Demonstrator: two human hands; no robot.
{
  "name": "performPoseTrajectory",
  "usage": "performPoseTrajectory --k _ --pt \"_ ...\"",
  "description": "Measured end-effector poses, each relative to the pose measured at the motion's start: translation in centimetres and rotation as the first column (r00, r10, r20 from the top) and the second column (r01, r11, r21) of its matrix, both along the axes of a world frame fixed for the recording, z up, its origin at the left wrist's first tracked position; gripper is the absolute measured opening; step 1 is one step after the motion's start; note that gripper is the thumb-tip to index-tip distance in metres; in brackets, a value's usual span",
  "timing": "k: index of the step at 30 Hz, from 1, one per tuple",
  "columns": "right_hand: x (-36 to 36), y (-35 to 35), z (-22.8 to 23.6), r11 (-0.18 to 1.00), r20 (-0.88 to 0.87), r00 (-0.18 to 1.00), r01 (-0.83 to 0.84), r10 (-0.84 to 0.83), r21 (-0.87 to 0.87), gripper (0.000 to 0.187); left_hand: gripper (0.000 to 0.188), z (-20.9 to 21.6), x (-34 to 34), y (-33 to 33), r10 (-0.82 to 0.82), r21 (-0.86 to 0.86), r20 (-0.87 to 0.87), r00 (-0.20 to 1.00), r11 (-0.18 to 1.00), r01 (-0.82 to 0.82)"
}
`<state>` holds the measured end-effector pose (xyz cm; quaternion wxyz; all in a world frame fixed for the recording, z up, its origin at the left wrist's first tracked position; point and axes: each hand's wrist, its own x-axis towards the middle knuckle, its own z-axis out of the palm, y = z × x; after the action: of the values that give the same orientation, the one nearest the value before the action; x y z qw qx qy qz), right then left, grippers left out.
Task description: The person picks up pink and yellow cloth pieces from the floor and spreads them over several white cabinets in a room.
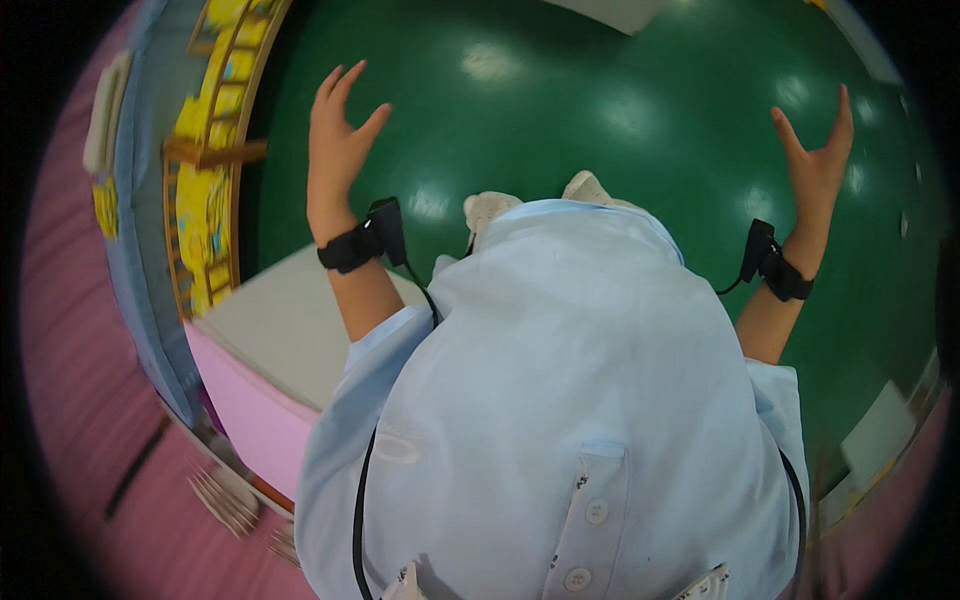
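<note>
My left hand (340,150) is raised over the green floor, its fingers and thumb spread with nothing between them. On that wrist sits a black strap with a small black box (386,230), from which a cable runs back toward my body. Out to the right, my right hand (820,165) also hangs in the air, thumb and fingers apart, holding nothing. A matching black box on a strap (760,250) is worn at the right wrist. Neither hand touches anything. Nearest to the left hand is a wooden-railed bed frame (205,155) with yellow patterned bedding.
A grey-topped cabinet with a pink side (255,400) stands close at my left, under my forearm. My light shoes (490,208) stand on the glossy green floor (600,120). A pale panel (610,12) juts in at the far edge; another pale flat piece (880,435) lies at lower right.
</note>
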<state>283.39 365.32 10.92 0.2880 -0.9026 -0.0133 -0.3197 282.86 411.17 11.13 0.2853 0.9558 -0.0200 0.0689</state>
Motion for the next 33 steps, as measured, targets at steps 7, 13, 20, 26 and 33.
performPoseTrajectory --k 7,13,20,26,33 --pt "-11.1 -4.8 9.5 0.95 0.059 0.95 0.31 -0.308 -0.035 0.085 0.053 8.8 6.3 -11.2 -0.443 -0.059 0.193 0.875 0.885 0.461" --pt "-14.8 -1.3 13.6 0.866 0.129 0.859 0.5 -0.496 0.003 0.085 0.053 12.6 7.7 -12.7 -0.565 -0.214 0.217 0.796 0.768 0.603" --pt "-20.5 -1.4 16.3 0.781 0.204 0.758 0.622 -0.619 0.059 0.084 0.046 20.0 6.8 -17.7 -0.742 -0.007 0.314 0.592 0.622 0.783" --pt "-34.2 -5.3 18.2 0.721 0.281 0.679 0.69 -0.678 0.07 0.089 0.042 25.4 -5.3 -26.6 -0.821 0.096 0.383 0.423 0.491 0.866" --pt "-57.4 -18.1 26.6 0.749 0.452 0.632 0.648 -0.629 0.135 0.089 0.049 36.6 -31.4 -38.0 -0.718 0.228 0.552 0.425 0.62 0.751"
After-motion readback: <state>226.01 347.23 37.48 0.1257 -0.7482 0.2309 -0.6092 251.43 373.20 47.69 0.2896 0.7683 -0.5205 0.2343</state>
